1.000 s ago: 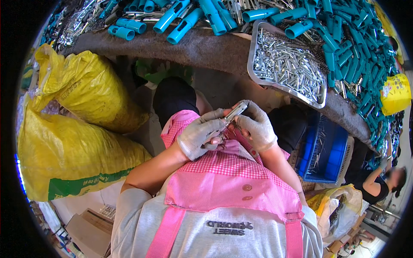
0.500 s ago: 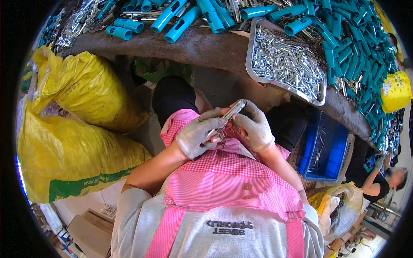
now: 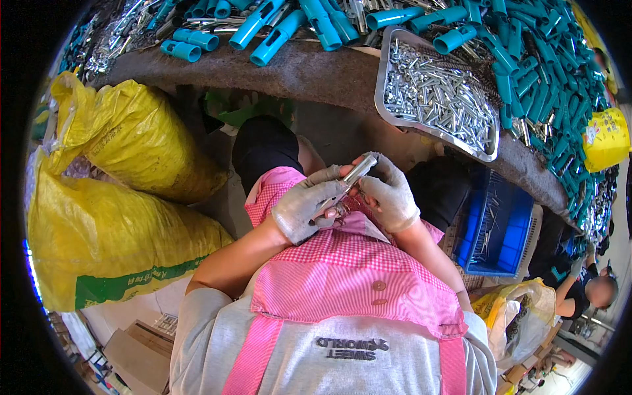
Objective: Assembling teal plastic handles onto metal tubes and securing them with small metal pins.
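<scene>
Over my lap, both gloved hands are closed around a shiny silver metal tube (image 3: 359, 170), held at a slant with its upper end toward the right. My left hand (image 3: 304, 207) wraps its lower part, and bare fingertips show past the cut glove. At the upper end, my right hand (image 3: 391, 196) grips from the right side with bent fingers. Small metal bits show under the tube between the hands, too small to make out. A pink checked apron (image 3: 355, 263) lies just below the hands.
Ahead is a bench edge (image 3: 289, 74) with piled teal plastic sleeves (image 3: 280, 39). A metal tray (image 3: 380, 99) of small silver pins overhangs it. Yellow sacks (image 3: 125, 230) stand left; a blue crate (image 3: 510, 230) stands right. Another person (image 3: 579, 296) sits far right.
The metal tube has turned slightly in my hands and shows a smoother side. Both hands stay in nearly the same place. The person at the far right has shifted a little.
</scene>
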`<action>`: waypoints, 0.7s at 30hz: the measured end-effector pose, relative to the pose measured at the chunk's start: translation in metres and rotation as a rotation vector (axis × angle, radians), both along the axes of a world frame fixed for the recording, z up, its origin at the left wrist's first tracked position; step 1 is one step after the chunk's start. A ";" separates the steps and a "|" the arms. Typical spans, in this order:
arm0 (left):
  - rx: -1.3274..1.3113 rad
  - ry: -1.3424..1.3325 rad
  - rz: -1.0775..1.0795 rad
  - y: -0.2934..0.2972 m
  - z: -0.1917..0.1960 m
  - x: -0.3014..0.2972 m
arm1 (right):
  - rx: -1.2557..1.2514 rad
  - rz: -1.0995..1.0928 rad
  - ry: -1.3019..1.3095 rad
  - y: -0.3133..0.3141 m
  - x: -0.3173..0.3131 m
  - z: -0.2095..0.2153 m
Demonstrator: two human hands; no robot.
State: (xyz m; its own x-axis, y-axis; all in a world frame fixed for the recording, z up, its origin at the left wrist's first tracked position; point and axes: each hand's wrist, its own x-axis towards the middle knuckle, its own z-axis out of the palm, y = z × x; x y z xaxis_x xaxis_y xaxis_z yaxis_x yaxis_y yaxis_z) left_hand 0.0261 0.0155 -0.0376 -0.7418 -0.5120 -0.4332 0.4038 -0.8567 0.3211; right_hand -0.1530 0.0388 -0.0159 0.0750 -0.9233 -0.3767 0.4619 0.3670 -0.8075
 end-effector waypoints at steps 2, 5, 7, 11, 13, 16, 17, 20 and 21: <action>-0.001 0.010 -0.009 -0.001 -0.001 0.000 | 0.006 -0.024 -0.081 0.002 -0.001 -0.007; -0.014 -0.034 -0.023 -0.001 0.000 -0.002 | -0.010 -0.042 -0.046 0.002 0.002 -0.008; -0.025 -0.086 -0.031 0.000 0.000 -0.004 | -0.015 -0.039 -0.054 0.004 -0.001 -0.012; -0.026 -0.076 -0.003 0.001 -0.001 -0.004 | -0.003 -0.070 -0.107 0.004 0.003 -0.018; -0.022 -0.057 0.014 0.001 -0.001 -0.004 | 0.012 -0.061 -0.128 0.004 0.001 -0.011; 0.026 -0.033 0.005 0.001 -0.002 -0.003 | 0.019 -0.054 -0.127 0.004 0.000 -0.012; 0.019 -0.032 0.003 0.001 -0.003 -0.003 | 0.010 -0.056 -0.104 0.005 0.000 -0.014; -0.007 -0.031 0.004 0.002 -0.006 -0.004 | 0.009 -0.074 -0.130 0.004 0.004 -0.014; -0.026 -0.031 0.007 0.002 -0.006 -0.005 | 0.010 -0.074 -0.130 0.005 0.003 -0.016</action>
State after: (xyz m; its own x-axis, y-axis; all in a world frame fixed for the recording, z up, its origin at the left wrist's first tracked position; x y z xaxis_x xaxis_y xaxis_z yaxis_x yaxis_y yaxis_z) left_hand 0.0214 0.0171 -0.0433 -0.7249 -0.5284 -0.4419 0.3990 -0.8451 0.3559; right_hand -0.1497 0.0433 -0.0320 0.0553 -0.9245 -0.3771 0.5883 0.3353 -0.7358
